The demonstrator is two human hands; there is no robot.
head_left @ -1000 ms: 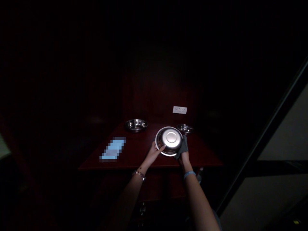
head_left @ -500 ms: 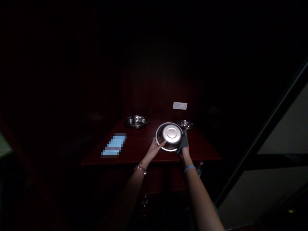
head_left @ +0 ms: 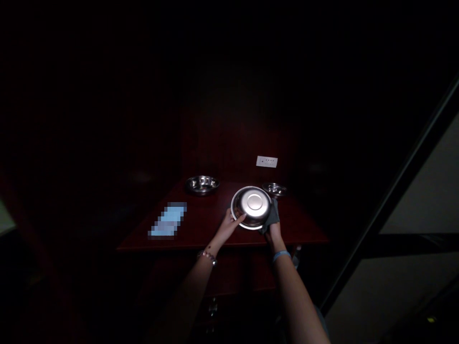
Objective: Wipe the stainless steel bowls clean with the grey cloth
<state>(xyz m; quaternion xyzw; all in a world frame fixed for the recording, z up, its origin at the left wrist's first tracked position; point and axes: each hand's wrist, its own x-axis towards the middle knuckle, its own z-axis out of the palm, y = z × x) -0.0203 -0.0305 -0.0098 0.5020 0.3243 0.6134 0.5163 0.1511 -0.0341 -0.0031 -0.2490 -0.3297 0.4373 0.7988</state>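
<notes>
A shiny metal bowl [head_left: 254, 205] is held above the dark red desk [head_left: 208, 234], its outer base turned up toward me. My left hand [head_left: 229, 224] grips the bowl's lower left rim, thumb lying on the outside. At the right rim is a dark grey cloth [head_left: 271, 216], with my right hand [head_left: 274, 230] closed on it against the bowl; most of those fingers are hidden behind cloth and metal. Behind the held bowl stands a smaller metal bowl [head_left: 274, 189]. A wider metal bowl [head_left: 202, 184] rests at the back left.
A blurred-out light blue rectangle [head_left: 168, 220] lies on the desk's left side. On the back panel sits a white wall socket [head_left: 267, 161]. Under the desktop a drawer handle [head_left: 213, 306] shows. Dark side panels close in the desk, and a dark-framed pale panel [head_left: 405, 191] is at right.
The whole scene sits slightly lower in view, as the camera has tilted a little. Both hands keep the bowl and cloth in nearly the same pose.
</notes>
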